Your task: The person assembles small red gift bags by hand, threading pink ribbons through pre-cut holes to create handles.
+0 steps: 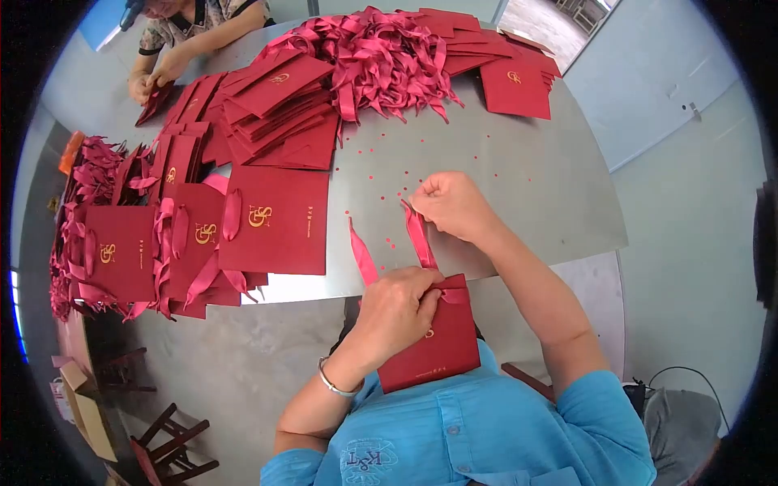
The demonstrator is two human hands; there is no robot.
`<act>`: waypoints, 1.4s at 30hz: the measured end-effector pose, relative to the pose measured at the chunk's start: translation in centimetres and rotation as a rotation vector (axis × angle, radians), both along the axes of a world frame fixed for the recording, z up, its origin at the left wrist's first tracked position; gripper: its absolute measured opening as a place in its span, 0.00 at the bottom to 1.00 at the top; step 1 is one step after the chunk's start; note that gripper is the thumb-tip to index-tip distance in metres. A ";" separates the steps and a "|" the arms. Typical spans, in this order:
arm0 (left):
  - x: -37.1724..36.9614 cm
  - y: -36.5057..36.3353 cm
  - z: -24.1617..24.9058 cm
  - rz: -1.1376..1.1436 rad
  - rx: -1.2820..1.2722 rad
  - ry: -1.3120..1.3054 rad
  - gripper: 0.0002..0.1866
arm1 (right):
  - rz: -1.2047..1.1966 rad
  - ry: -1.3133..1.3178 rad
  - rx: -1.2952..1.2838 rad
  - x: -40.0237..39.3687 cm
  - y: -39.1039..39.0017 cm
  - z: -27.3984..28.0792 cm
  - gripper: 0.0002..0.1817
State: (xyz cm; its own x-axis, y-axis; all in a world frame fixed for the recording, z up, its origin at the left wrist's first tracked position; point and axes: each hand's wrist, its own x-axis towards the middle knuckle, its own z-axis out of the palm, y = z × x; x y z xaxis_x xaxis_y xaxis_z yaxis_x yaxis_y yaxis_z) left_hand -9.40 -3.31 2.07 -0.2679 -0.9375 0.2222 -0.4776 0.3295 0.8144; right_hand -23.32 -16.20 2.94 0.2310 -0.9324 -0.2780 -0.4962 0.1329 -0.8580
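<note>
Close to my body, a small dark red paper gift bag (pixel 433 356) with gold lettering hangs at the table's edge. My left hand (pixel 399 312) grips its top edge, the fingers covering part of the gold logo. A pink ribbon (pixel 418 243) rises from the bag, and my right hand (pixel 447 204) pinches its upper end above the tabletop. A second ribbon end (pixel 361 253) sticks up past my left hand and lies loose over the table edge.
A pile of pink ribbons (pixel 389 61) lies at the back of the grey table (pixel 559 194). Stacks of flat red bags (pixel 275 105) and ribboned bags (pixel 271 223) cover the left; more bags (pixel 519 81) lie back right. Another person's hands (pixel 158 77) hold a bag. Stools (pixel 174 445) stand below.
</note>
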 end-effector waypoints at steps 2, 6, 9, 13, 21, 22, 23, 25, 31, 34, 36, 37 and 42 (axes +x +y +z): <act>0.0 0.0 -0.1 0.000 -0.002 0.006 0.08 | 0.009 0.018 -0.028 0.2 -0.1 -0.6 0.09; 0.0 0.0 0.0 0.007 -0.006 0.007 0.08 | 0.024 0.074 -0.095 0.5 -0.2 -0.6 0.08; 0.0 0.0 0.1 0.009 -0.008 0.003 0.08 | 0.016 0.037 -0.094 0.4 -0.3 -0.9 0.08; -0.1 0.1 -0.1 0.015 -0.039 -0.008 0.08 | 0.022 0.050 -0.113 0.4 -0.3 -1.5 0.08; 0.0 0.1 0.0 0.004 -0.024 0.022 0.08 | -0.029 0.028 -0.171 0.4 -0.4 -1.8 0.14; -0.1 0.1 0.1 0.006 -0.005 0.023 0.08 | -0.032 0.027 -0.173 0.4 -0.4 -1.8 0.14; -0.1 0.1 0.0 0.004 -0.006 0.021 0.08 | -0.032 0.035 -0.166 0.4 -0.4 -1.8 0.14; -0.1 0.1 -0.1 0.010 -0.042 0.028 0.08 | -0.030 0.040 -0.160 0.4 -0.5 -2.0 0.14; -0.2 0.1 0.0 0.003 -0.034 0.024 0.08 | -0.028 0.123 -0.263 0.6 -0.6 -2.2 0.13; -0.3 0.2 0.1 0.018 -0.024 0.014 0.07 | 0.013 0.126 -0.210 0.5 -0.3 -1.7 0.10; -0.3 0.1 0.2 0.018 0.004 0.011 0.07 | -0.005 -0.008 -0.216 0.4 0.4 -1.8 0.11; -0.4 0.2 0.2 0.026 0.031 0.016 0.07 | -0.013 -0.009 -0.202 0.1 1.0 -1.7 0.11; 0.1 -0.2 -0.1 0.007 0.062 0.017 0.08 | 0.082 -0.123 -0.288 -4.5 6.6 -0.5 0.12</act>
State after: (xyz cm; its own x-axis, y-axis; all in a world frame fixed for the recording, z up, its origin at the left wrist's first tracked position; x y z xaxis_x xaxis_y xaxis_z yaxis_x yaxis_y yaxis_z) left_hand -9.31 -3.51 2.00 -0.2577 -0.9514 0.1685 -0.4658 0.2751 0.8411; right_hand -27.82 -9.58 2.40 0.3240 -0.9456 0.0290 -0.3856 -0.1600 -0.9087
